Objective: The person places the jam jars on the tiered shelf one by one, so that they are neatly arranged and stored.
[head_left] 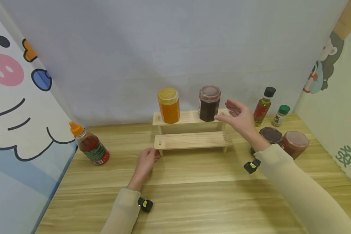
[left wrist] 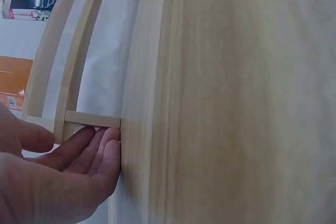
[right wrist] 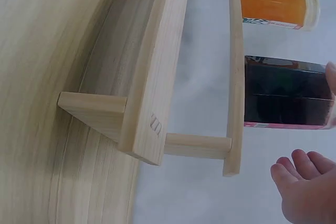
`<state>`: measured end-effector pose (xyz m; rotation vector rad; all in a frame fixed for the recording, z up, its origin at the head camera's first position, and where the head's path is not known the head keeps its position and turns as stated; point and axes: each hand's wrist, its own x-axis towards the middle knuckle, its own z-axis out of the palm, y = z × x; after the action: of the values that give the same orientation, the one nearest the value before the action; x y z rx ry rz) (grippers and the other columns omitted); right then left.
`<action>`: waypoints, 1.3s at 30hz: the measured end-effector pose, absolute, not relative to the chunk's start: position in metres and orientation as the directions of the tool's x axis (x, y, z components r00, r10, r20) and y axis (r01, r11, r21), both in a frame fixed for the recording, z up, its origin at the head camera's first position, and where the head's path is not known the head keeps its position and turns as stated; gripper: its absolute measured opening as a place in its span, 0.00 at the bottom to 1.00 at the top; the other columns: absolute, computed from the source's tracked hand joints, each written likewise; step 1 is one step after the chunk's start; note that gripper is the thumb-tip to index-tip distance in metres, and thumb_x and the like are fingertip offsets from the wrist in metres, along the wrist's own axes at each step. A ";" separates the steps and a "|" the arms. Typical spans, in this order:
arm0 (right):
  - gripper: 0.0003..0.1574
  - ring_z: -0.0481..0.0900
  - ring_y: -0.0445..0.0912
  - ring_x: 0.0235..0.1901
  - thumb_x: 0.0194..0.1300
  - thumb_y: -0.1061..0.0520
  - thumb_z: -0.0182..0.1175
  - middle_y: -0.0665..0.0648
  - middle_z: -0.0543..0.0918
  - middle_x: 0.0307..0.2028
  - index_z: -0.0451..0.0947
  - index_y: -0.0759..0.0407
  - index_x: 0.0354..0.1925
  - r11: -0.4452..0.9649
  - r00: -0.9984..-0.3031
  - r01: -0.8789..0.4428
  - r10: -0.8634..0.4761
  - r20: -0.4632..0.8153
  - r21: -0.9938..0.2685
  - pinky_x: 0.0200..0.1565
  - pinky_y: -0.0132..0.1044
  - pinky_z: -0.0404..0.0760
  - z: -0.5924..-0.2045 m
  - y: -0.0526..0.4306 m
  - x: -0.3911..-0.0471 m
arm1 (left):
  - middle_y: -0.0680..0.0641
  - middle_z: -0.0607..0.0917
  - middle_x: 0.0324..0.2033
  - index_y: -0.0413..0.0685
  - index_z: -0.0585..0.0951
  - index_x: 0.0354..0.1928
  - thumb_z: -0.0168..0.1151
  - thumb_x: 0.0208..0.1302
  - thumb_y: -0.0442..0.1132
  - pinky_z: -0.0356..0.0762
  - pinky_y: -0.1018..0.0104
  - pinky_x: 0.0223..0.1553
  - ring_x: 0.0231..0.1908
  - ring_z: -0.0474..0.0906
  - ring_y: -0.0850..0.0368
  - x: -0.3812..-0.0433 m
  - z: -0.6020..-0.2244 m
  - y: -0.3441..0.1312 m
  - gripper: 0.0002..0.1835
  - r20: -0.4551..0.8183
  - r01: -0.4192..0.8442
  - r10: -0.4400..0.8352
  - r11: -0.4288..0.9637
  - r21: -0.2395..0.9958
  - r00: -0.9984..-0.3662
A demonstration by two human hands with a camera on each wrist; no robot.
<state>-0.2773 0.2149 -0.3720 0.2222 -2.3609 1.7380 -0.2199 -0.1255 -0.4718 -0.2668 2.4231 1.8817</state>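
Here on the left, a red-sauce bottle [head_left: 93, 148] stands near the edge of the table [head_left: 76, 195], a stretch of tabletop separating it from the left hand [head_left: 146, 161], thumb and fingers gripping the left end of the two-tier wooden rack [head_left: 193, 140]. Up top, an orange-filled jar [head_left: 170, 112], a gap, then a dark-filled jar [head_left: 208, 110], the right hand [head_left: 240, 120] spread and released alongside, thumb contact impossible to tell! Farther right, oil bottle [head_left: 261, 112], green-capped shaker [head_left: 279, 118] and two more jars [head_left: 296, 143], partly blocked by the right sleeve [head_left: 278, 162].
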 end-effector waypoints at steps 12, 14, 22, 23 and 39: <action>0.48 0.68 0.51 0.62 0.52 0.55 0.74 0.62 0.70 0.63 0.64 0.63 0.67 0.330 -0.958 -0.272 -0.007 0.286 -0.904 0.61 0.39 0.66 -0.375 0.229 -0.250 | 0.35 0.78 0.46 0.30 0.76 0.53 0.40 0.74 0.39 0.77 0.55 0.49 0.45 0.78 0.45 -0.220 -0.473 -0.127 0.21 -0.162 -0.183 -0.108 0.234 0.955 -0.981; 0.48 0.67 0.50 0.62 0.53 0.54 0.73 0.61 0.70 0.63 0.64 0.62 0.67 0.340 -0.959 -0.271 -0.013 0.283 -0.901 0.62 0.39 0.66 -0.376 0.232 -0.247 | 0.34 0.78 0.46 0.29 0.76 0.52 0.40 0.74 0.39 0.77 0.55 0.49 0.45 0.78 0.45 -0.221 -0.473 -0.127 0.21 -0.156 -0.177 -0.107 0.234 0.956 -0.982; 0.48 0.67 0.49 0.62 0.51 0.54 0.74 0.60 0.71 0.62 0.65 0.59 0.67 0.395 -0.960 -0.262 -0.012 0.280 -0.880 0.62 0.40 0.66 -0.383 0.245 -0.228 | 0.34 0.78 0.46 0.29 0.77 0.52 0.40 0.74 0.38 0.77 0.56 0.49 0.45 0.78 0.45 -0.221 -0.473 -0.126 0.21 -0.148 -0.171 -0.112 0.242 0.955 -0.983; 0.48 0.67 0.50 0.62 0.51 0.54 0.74 0.60 0.71 0.62 0.65 0.59 0.67 0.408 -0.960 -0.260 -0.010 0.281 -0.875 0.62 0.40 0.66 -0.384 0.247 -0.225 | 0.34 0.79 0.46 0.29 0.77 0.52 0.40 0.74 0.38 0.77 0.56 0.49 0.45 0.78 0.45 -0.221 -0.473 -0.126 0.20 -0.148 -0.171 -0.112 0.243 0.955 -0.983; 0.45 0.70 0.50 0.60 0.50 0.57 0.75 0.58 0.73 0.60 0.68 0.57 0.65 0.500 -0.946 -0.242 0.070 0.318 -0.831 0.56 0.30 0.71 -0.390 0.279 -0.185 | 0.34 0.78 0.46 0.28 0.76 0.52 0.40 0.74 0.38 0.77 0.56 0.49 0.45 0.78 0.44 -0.222 -0.475 -0.125 0.21 -0.151 -0.172 -0.106 0.226 0.959 -0.983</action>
<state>-0.1851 0.2793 -0.3902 0.1451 -2.4377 1.4236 -0.2220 -0.1247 -0.4754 -0.2742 2.4169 1.9020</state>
